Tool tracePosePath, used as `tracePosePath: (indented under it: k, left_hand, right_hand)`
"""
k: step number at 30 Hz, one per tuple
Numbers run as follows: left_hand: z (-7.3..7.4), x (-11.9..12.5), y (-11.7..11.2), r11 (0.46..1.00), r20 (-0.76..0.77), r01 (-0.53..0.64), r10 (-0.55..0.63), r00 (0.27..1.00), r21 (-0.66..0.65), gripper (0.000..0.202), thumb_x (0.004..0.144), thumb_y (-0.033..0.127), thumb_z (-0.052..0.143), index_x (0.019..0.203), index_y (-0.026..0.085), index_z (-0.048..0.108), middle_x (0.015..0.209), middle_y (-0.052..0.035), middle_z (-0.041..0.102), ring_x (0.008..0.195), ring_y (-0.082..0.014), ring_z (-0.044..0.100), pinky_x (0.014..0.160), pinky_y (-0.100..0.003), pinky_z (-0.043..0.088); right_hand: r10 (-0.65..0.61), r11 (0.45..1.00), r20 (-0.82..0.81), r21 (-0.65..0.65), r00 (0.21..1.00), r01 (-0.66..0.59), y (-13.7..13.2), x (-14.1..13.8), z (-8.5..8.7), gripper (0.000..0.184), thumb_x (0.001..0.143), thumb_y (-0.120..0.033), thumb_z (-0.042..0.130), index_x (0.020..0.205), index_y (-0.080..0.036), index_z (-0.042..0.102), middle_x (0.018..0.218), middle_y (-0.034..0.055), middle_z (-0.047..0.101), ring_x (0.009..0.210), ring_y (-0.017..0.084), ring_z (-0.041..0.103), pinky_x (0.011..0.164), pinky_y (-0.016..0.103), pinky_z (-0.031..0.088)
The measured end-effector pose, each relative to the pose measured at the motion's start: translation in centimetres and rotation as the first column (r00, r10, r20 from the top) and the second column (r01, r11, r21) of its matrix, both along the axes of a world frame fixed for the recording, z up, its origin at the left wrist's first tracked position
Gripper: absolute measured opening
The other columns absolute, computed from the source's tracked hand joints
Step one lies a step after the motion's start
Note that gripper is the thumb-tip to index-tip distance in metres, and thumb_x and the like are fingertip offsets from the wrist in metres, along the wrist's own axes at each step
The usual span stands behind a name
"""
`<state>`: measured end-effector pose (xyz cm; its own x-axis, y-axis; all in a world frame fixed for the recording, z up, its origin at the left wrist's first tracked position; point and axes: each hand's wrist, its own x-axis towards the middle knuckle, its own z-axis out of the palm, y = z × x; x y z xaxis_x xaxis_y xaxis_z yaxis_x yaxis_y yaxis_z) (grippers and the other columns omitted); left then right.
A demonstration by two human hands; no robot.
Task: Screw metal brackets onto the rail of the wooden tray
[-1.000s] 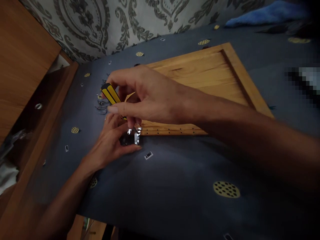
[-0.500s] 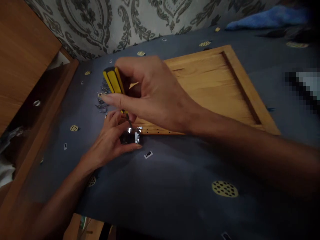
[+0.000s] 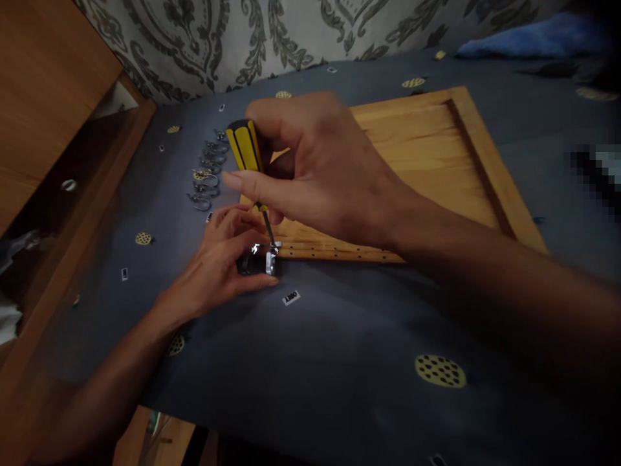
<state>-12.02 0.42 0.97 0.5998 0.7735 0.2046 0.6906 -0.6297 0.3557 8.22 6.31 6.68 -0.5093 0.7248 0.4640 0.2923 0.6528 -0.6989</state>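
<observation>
My right hand [image 3: 315,168] is closed round the yellow-and-black handle of a screwdriver [image 3: 246,150]. Its thin shaft points down to a small shiny metal bracket [image 3: 268,257] at the near left corner of a wooden panel [image 3: 412,149]. My left hand [image 3: 220,259] pinches that bracket against the panel's front edge, which has a row of small holes. Everything lies on a dark grey cloth [image 3: 339,362] with yellow dotted patches.
A row of several metal hooks [image 3: 206,175] lies on the cloth left of the panel. A small white label [image 3: 291,298] sits just in front of the bracket. Brown wooden furniture [image 3: 48,84] stands at the left, patterned fabric at the back, a blue cloth [image 3: 528,39] far right.
My right hand has tilted the screwdriver from slanted to nearly upright, and its tip has come down onto the bracket. My left hand has stayed on the bracket.
</observation>
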Motion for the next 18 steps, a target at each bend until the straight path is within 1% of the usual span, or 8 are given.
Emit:
tracePosePath:
  k: [2, 4, 7, 11, 12, 14, 18]
  left_hand:
    - [0.0, 0.0, 0.0, 1.000, -0.001, 0.011, -0.011, 1.000, 0.010, 0.041, 0.095, 0.056, 0.070, 0.107, 0.017, 0.070, 0.129, -0.0120, 0.058, 0.126, -0.0322, 0.048, 0.114, -0.054, 0.041]
    - [0.0, -0.1, 0.0, 1.000, 0.003, 0.014, -0.014, 1.000, 0.017, 0.043, 0.095, 0.059, 0.069, 0.107, 0.018, 0.070, 0.128, -0.0119, 0.058, 0.126, -0.0319, 0.048, 0.113, -0.053, 0.041]
    - [0.0, -0.1, 0.0, 1.000, 0.000, 0.008, -0.008, 1.000, 0.012, 0.042, 0.095, 0.058, 0.068, 0.108, 0.018, 0.070, 0.127, -0.0116, 0.059, 0.126, -0.0322, 0.048, 0.112, -0.053, 0.042]
    - [0.1, 0.0, -0.1, 1.000, -0.010, 0.005, -0.004, 1.000, 0.019, 0.040, 0.096, 0.056, 0.068, 0.107, 0.018, 0.070, 0.125, -0.0122, 0.060, 0.125, -0.0333, 0.049, 0.111, -0.054, 0.044]
    - [0.1, 0.0, -0.1, 1.000, -0.010, 0.003, -0.003, 1.000, 0.019, 0.040, 0.095, 0.056, 0.069, 0.107, 0.018, 0.071, 0.124, -0.0121, 0.060, 0.126, -0.0334, 0.049, 0.111, -0.054, 0.044]
    - [0.1, 0.0, -0.1, 1.000, -0.007, 0.003, -0.003, 1.000, 0.021, 0.039, 0.093, 0.055, 0.073, 0.108, 0.018, 0.071, 0.123, -0.0116, 0.060, 0.126, -0.0333, 0.049, 0.112, -0.054, 0.044]
    - [-0.1, -0.1, 0.0, 0.999, -0.003, 0.004, -0.004, 1.000, 0.032, 0.038, 0.091, 0.052, 0.076, 0.111, 0.020, 0.071, 0.125, -0.0101, 0.059, 0.126, -0.0328, 0.049, 0.112, -0.053, 0.045]
  right_hand:
    - [0.014, 1.000, -0.014, -0.016, 1.000, -0.015, 0.0, -0.1, -0.2, 0.040, 0.093, -0.022, 0.070, 0.069, -0.023, 0.037, 0.076, -0.0004, 0.049, 0.072, 0.013, 0.048, 0.060, 0.027, 0.041]
    - [0.041, 0.997, -0.042, -0.061, 0.998, -0.044, -0.1, -0.2, -0.4, 0.038, 0.094, -0.021, 0.069, 0.070, -0.023, 0.039, 0.076, -0.0012, 0.046, 0.072, 0.013, 0.048, 0.062, 0.027, 0.042]
    - [0.066, 0.992, -0.072, -0.101, 0.995, -0.073, 0.0, -0.3, -0.6, 0.036, 0.094, -0.019, 0.068, 0.071, -0.022, 0.041, 0.076, -0.0028, 0.044, 0.072, 0.012, 0.048, 0.063, 0.026, 0.043]
    - [0.093, 0.994, -0.053, -0.052, 0.994, -0.096, 0.1, -0.1, -0.5, 0.041, 0.094, -0.021, 0.071, 0.069, -0.022, 0.037, 0.075, -0.0037, 0.043, 0.068, 0.011, 0.045, 0.058, 0.026, 0.037]
    - [0.105, 0.993, -0.034, -0.043, 0.994, -0.106, 0.1, 0.0, -0.3, 0.043, 0.093, -0.021, 0.072, 0.069, -0.022, 0.037, 0.074, -0.0038, 0.043, 0.067, 0.010, 0.045, 0.056, 0.026, 0.036]
    - [0.140, 0.988, 0.013, -0.073, 0.990, -0.139, 0.1, 0.3, 0.2, 0.042, 0.094, -0.021, 0.072, 0.069, -0.021, 0.039, 0.072, -0.0045, 0.048, 0.065, 0.009, 0.048, 0.056, 0.026, 0.037]
    - [0.262, 0.947, 0.083, -0.216, 0.961, -0.240, 0.3, 1.0, 1.3, 0.024, 0.096, -0.016, 0.068, 0.076, -0.018, 0.054, 0.074, -0.0069, 0.062, 0.067, 0.005, 0.059, 0.061, 0.022, 0.044]
